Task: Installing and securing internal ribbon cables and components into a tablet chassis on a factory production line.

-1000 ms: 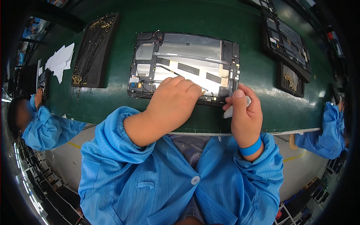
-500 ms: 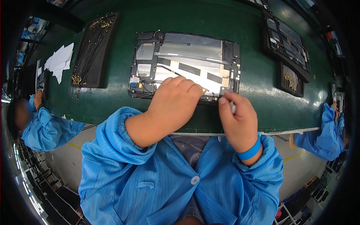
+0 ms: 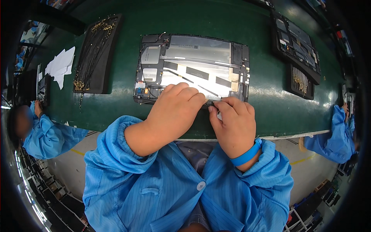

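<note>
An opened tablet lies on the green table before me, its silvery battery, black tape strips and small boards exposed. Over its near edge, left of the middle, my left hand is closed, fingertips pressed down; what they pinch is hidden. My right hand is closed just beside it at the same edge, thumb and forefinger close together. A small whitish thing shows inside the curl of its fingers, too little of it to name. A thin black cable runs slantwise across the battery toward my fingertips.
A black foam tray with many thin black cables with gold ends stands left, beside white paper sheets. At right, another opened tablet rests over a tray of gold-ended cables. People in blue sit at both sides.
My right hand has moved left and slightly up to the tablet's near edge, close to my left hand. The left hand has shifted slightly left and down.
</note>
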Motion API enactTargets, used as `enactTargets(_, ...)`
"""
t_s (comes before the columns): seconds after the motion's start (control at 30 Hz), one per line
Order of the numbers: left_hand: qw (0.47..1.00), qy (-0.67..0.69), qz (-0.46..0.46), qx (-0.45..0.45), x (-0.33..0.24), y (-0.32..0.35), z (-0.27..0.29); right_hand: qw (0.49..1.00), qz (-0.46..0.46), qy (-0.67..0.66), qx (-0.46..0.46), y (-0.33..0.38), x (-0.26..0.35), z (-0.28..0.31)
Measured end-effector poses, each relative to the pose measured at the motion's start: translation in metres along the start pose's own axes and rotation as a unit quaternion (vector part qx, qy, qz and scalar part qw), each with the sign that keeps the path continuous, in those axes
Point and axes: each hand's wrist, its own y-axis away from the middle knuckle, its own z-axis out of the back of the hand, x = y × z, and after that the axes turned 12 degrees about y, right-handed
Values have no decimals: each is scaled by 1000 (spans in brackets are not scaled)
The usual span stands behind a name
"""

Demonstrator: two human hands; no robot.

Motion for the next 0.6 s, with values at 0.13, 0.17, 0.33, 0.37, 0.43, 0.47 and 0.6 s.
enactTargets(0.13,1000,-6,-9,8,3,0,0,1000,-13,5,8,-2,2,0)
enactTargets(0.17,1000,-7,-19,-2,4,0,-1,1000,-9,0,11,-3,1,0)
enactTargets(0.33,1000,-11,-26,0,4,0,1,999,-19,9,43,-6,3,3)
enactTargets(0.37,999,-17,-26,7,4,0,2,999,11,16,47,-8,2,3)
enactTargets(0.43,999,-27,-27,6,4,1,3,998,41,24,51,-10,2,3)
enactTargets(0.47,999,-37,-27,4,4,1,4,996,46,25,72,-12,2,4)
enactTargets(0.6,998,-48,-29,2,5,2,7,997,40,13,67,-10,3,2)
